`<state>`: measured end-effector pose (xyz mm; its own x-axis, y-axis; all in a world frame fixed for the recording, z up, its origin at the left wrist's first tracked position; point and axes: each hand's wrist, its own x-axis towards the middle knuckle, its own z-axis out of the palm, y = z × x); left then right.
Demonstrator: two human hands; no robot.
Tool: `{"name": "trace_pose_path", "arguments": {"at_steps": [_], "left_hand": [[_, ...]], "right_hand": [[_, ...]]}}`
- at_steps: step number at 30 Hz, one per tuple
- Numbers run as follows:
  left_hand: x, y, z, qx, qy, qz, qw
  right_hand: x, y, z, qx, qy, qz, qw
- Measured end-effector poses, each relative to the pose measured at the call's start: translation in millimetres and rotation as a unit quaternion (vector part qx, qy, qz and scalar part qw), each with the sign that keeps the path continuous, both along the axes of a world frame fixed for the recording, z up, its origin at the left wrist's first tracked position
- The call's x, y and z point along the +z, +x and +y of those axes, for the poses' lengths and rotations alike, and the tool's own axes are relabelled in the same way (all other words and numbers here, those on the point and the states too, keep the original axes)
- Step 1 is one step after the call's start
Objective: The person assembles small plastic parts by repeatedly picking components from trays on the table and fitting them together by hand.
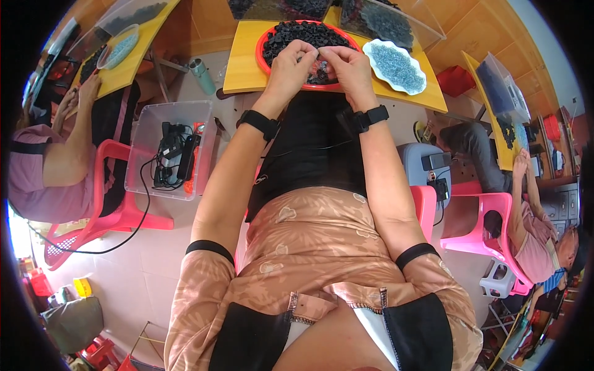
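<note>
Black parts (297, 36) heaped in red tray (260, 54), under left hand (292, 67) and right hand (351, 69), both finger-pinched, any held piece too small to tell; plenty apparently left, likewise clear pieces (396, 65) alongside, finished count unclear.

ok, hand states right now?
Left hand: pinched closed; anything held is too small to tell.
Right hand: pinched closed; held piece likewise unclear.

No lettering, number or sign can be read on the yellow table (240, 69), from near edge to far edge. Farther out, any print seems too small to read.
</note>
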<state>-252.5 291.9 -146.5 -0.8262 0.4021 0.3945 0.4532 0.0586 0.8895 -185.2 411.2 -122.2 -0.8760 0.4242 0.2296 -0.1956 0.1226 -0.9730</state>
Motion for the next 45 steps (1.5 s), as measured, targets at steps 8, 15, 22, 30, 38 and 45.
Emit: {"name": "trace_pose_path", "arguments": {"at_steps": [8,15,22,30,38,45], "left_hand": [[10.4,-3.5,-10.1,-0.174,0.248,-0.305,0.903],[18.4,3.1,-6.5,-0.183,0.245,-0.263,0.915],[15.4,1.6,-5.8,-0.194,0.282,-0.285,0.896],[20.5,5.6,-5.7,-0.198,0.276,-0.291,0.894],[17.8,4.2,-5.7,-0.189,0.261,-0.298,0.899],[15.2,6.8,-1.9,-0.209,0.285,-0.334,0.874]], "right_hand": [[11.2,5.1,-1.1,-0.024,0.026,0.009,0.999],[17.5,8.3,-3.1,-0.002,0.017,0.032,0.999],[16.9,8.6,1.5,-0.031,0.041,0.049,0.997],[15.4,9.1,-0.5,-0.036,0.077,0.067,0.994],[11.7,5.4,1.9,-0.071,0.217,0.097,0.969],[19.6,11.6,-3.1,-0.049,0.14,0.066,0.987]]}}
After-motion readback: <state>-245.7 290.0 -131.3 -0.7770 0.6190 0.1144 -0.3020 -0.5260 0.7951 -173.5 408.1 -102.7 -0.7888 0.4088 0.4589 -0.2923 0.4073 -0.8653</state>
